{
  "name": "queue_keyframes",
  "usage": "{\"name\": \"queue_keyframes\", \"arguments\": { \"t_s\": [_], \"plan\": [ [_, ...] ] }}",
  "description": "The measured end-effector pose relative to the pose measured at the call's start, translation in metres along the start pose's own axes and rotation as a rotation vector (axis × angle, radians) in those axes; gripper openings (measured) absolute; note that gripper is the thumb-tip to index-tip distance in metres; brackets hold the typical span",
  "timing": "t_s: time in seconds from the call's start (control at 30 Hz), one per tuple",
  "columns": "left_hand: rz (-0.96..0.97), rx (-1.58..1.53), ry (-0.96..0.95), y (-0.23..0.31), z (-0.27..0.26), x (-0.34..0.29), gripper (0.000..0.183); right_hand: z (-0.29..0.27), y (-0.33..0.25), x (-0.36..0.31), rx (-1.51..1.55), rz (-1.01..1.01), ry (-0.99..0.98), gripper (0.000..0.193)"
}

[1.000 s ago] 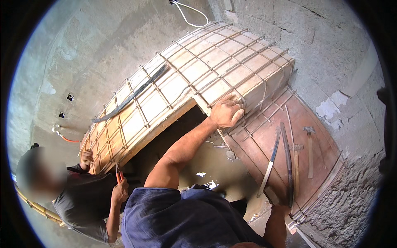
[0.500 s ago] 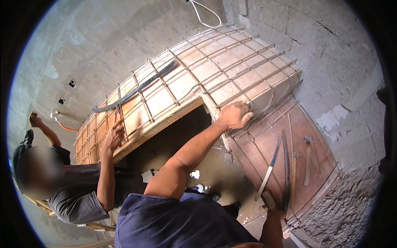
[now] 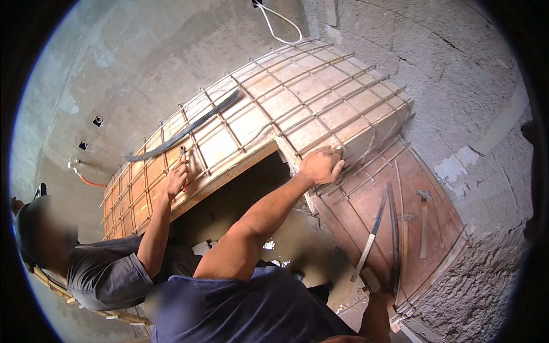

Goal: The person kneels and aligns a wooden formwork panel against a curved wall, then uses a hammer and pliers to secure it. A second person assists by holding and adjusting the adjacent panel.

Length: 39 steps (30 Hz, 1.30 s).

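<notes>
My left hand (image 3: 321, 164) is closed around a rebar rod at the front corner of the wooden formwork (image 3: 366, 130); its fingertips are hidden behind the rod and edge. A rebar grid (image 3: 311, 98) covers the boards above it. Low on the right, my right hand (image 3: 381, 299) lies at the near edge of a reddish board (image 3: 426, 228), by a small wood block (image 3: 370, 279); its fingers are mostly hidden. Close to it are the lower ends of a pale-handled blade-like tool (image 3: 370, 237) and a dark curved bar (image 3: 394, 240).
At left, a co-worker (image 3: 108, 268) holds orange-handled pincers (image 3: 183, 171) over the grid. A bundle of tie wire (image 3: 191, 130) lies across the rods. Hammers (image 3: 424, 226) rest on the reddish board. A dark opening (image 3: 240, 186) gapes below the formwork; rough walls (image 3: 457, 103) rise behind.
The co-worker's pincers have moved right along the grid, off the tie wire bundle. Their other hand, raised at the wall before, has dropped from sight. My hands keep their places.
</notes>
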State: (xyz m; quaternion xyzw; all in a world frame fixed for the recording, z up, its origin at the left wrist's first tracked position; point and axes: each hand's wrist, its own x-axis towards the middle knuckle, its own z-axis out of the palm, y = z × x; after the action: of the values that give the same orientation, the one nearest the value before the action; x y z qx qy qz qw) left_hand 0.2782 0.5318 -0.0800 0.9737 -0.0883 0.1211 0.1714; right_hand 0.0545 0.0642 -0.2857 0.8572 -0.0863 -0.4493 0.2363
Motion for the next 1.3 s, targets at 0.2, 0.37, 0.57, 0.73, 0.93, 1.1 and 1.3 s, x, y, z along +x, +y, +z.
{"name": "queue_keyframes", "arguments": {
  "t_s": [0.2,0.37,0.57,0.73,0.93,1.1,1.3],
  "plan": [
    [-0.008,-0.015,-0.027,-0.001,-0.001,0.0,0.039,0.003,0.002,0.01,0.015,0.007,-0.076,0.054],
    [0.007,-0.044,0.003,-0.002,0.0,0.0,0.039,0.021,0.0,0.034,0.047,0.035,-0.1,0.057],
    [-0.012,-0.033,-0.023,-0.003,0.0,0.001,0.04,0.035,-0.001,0.048,0.079,0.057,-0.112,0.061],
    [-0.046,-0.03,-0.051,-0.002,-0.003,0.002,0.039,0.054,-0.003,0.066,0.113,0.072,-0.116,0.065],
    [-0.034,-0.023,-0.042,-0.001,-0.003,0.003,0.039,0.05,-0.002,0.061,0.098,0.045,-0.118,0.068],
    [-0.025,0.017,-0.038,-0.002,-0.001,0.002,0.038,0.023,0.004,0.032,0.051,-0.034,-0.131,0.065],
    [-0.003,0.028,-0.025,-0.003,0.002,0.003,0.037,0.022,0.0,0.034,0.259,0.141,-0.187,0.061]
  ]
}}
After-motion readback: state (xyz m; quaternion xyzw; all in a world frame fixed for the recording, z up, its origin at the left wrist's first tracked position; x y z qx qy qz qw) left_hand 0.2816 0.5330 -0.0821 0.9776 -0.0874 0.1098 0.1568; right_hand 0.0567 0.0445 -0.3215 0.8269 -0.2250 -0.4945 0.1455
